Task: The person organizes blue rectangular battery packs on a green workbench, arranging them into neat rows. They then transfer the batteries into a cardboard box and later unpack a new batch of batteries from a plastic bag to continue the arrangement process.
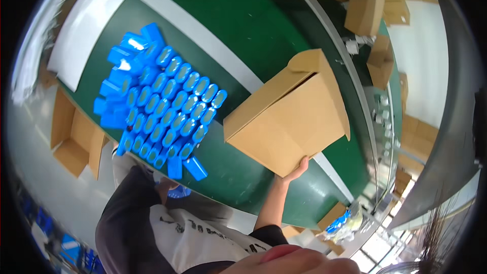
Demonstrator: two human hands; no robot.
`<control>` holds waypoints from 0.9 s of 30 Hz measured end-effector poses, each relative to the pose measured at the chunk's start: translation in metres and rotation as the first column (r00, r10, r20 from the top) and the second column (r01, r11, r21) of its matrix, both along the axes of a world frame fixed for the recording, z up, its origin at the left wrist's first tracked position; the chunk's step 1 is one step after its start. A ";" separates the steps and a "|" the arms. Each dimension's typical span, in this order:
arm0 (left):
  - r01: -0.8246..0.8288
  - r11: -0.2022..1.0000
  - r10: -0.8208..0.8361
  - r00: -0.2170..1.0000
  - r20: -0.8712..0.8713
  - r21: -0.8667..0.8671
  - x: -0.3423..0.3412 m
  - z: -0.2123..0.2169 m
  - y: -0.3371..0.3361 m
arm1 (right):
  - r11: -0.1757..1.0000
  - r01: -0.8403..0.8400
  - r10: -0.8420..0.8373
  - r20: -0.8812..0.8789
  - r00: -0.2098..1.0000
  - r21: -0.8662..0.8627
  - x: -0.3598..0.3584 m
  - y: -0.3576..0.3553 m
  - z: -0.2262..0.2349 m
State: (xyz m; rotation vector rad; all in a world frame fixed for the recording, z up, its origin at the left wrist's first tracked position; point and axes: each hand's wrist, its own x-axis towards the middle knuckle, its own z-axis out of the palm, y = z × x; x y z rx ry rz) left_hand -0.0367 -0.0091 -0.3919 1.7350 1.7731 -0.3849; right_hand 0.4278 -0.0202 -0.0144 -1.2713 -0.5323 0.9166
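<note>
My right hand grips the lower edge of a brown cardboard box, thumb against its side. The box is tilted over the green table, with a narrow dark gap along one flap. To its left, many blue wrapped packs with oval ends, which look like battery packs, stand in close rows. More lie loosely piled at their far left, and two lie at the near edge. My left hand is low beside the table's near edge, next to something blue; its fingers are mostly hidden.
A pale strip runs along the green table, beside a darker green surface with a metal rail. An open cardboard box stands off the left edge. More boxes are at far right. White sheeting lies at upper left.
</note>
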 end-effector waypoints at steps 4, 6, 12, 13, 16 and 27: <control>-0.026 1.000 0.027 0.999 0.018 -0.014 -0.026 -0.007 0.017 | 0.954 0.300 -0.300 0.028 0.954 -0.015 -0.020 0.041 0.022; -0.031 0.999 0.031 0.999 0.042 -0.013 -0.036 0.002 0.008 | 0.968 0.233 -0.230 -0.036 0.973 0.096 -0.005 0.078 0.049; 0.062 0.997 -0.068 0.986 0.151 0.042 -0.036 0.050 0.000 | 0.930 0.051 0.093 -0.368 0.925 0.363 0.143 0.219 0.135; 0.054 0.998 -0.060 0.985 0.164 0.036 -0.041 0.051 -0.003 | 0.939 0.092 0.030 -0.345 0.938 0.332 0.164 0.247 0.135; 0.054 0.997 -0.065 0.980 0.189 0.059 -0.055 0.056 -0.008 | 0.944 0.165 -0.063 -0.335 0.940 0.286 0.156 0.267 0.113; 0.085 0.987 -0.116 0.964 0.240 0.137 -0.068 0.072 -0.005 | 0.905 -0.154 0.267 -0.246 0.932 0.397 0.118 0.321 0.098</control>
